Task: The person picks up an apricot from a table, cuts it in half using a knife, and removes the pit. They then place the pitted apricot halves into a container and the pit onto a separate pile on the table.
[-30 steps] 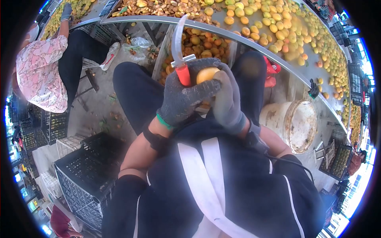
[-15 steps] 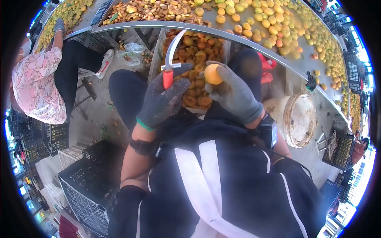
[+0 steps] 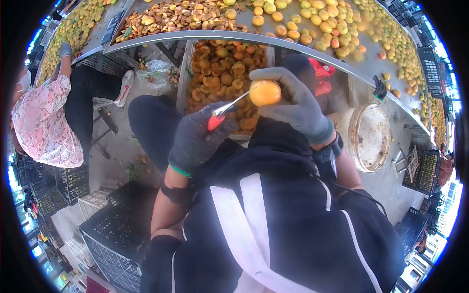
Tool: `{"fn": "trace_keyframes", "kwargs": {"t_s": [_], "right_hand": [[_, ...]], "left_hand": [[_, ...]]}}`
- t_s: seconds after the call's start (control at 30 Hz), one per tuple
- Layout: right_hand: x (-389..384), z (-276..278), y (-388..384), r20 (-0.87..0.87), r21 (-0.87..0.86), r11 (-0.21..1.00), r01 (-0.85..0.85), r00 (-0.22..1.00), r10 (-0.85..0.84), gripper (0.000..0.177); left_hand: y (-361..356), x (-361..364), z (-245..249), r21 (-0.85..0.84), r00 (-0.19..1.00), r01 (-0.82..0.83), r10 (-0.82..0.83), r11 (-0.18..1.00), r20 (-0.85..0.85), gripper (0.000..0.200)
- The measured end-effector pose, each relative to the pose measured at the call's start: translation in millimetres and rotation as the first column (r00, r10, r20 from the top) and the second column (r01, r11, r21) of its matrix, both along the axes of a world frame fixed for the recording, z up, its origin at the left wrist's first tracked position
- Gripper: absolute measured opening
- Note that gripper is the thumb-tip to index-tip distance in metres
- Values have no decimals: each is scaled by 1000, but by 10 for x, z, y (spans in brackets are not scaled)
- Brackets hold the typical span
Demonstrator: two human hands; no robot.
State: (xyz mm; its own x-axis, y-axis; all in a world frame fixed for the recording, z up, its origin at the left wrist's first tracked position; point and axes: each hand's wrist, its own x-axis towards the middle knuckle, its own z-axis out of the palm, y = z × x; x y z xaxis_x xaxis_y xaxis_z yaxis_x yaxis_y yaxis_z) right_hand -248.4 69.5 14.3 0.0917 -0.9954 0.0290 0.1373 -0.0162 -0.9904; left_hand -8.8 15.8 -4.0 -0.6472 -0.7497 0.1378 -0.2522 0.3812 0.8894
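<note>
My left hand (image 3: 201, 134), in a dark glove with a green cuff, is closed round the red handle of a curved knife (image 3: 215, 122). Its blade points up and right, and the tip meets the left side of a whole-looking orange apricot (image 3: 266, 94). My right hand (image 3: 299, 107), in a grey glove, grips that apricot between thumb and fingers. Beneath both hands stands a crate (image 3: 186, 78) filled with apricot halves (image 3: 220, 73). Whether the blade has cut into the skin cannot be made out.
A metal-edged table (image 3: 195, 34) crosses the front, bearing apricot pits (image 3: 171, 19) and whole apricots (image 3: 325, 22). A white bucket (image 3: 371, 139) stands at right, a black crate (image 3: 115, 224) at lower left. Another person (image 3: 46, 122) sits at left.
The knife has swung from upright to slanting right, bringing its blade against the apricot. My right hand has turned around the fruit. The view has shifted slightly.
</note>
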Motion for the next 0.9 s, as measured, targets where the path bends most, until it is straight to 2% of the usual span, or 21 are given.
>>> {"fn": "trace_keyframes", "kwargs": {"t_s": [0.07, 0.1, 0.17, 0.2, 0.27, 0.43, 0.5, 0.57, 0.67, 0.8, 0.87, 0.9], "right_hand": [[-14, 1, 14, -241, -156, 986, -62, 970, 23, 58], [16, -8, 34, -239, -155, 986, -61, 971, 22, 58], [99, -36, 81, 60, -68, 998, 1, 998, 3, 59], [96, -58, 86, 61, -68, 998, 2, 998, 2, 59], [92, -97, 94, -45, -12, 1000, 10, 999, -10, 61], [140, -51, 115, -34, -81, 997, 15, 999, -18, 57], [160, -64, 126, -30, -109, 994, 29, 999, -33, 55], [180, -81, 137, 176, -38, 999, -11, 984, 18, 53], [213, -61, 159, 246, 43, 998, -37, 969, 26, 52], [288, -78, 146, 267, -28, 999, -45, 962, 51, 50], [343, -27, 150, 374, -1, 999, -38, 927, 35, 49], [363, -5, 152, 374, -1, 999, -39, 927, 36, 49]], "left_hand": [[19, -9, 59, -27, 999, 3, -2, 1000, 32, 34], [30, -19, 81, -56, 998, 8, -5, 998, 59, 34], [53, -35, 58, -115, 999, 8, -2, 993, 48, 34], [60, -41, 51, -175, 999, 5, 1, 985, 36, 35], [76, -49, 66, -195, 998, -5, 16, 981, 55, 36], [106, -39, 67, -232, 994, -28, 51, 972, 93, 43], [121, -36, 44, -191, 996, -12, 29, 982, 87, 45], [152, -32, 82, -162, 993, 11, 9, 987, 122, 43], [191, -45, 89, -143, 986, 27, -4, 989, 165, 40], [238, -65, 1, -154, 971, -7, 44, 988, 236, 34], [256, -77, -17, -154, 975, -5, 39, 988, 217, 32], [263, -78, -27, -154, 980, -1, 32, 988, 198, 30]]}}
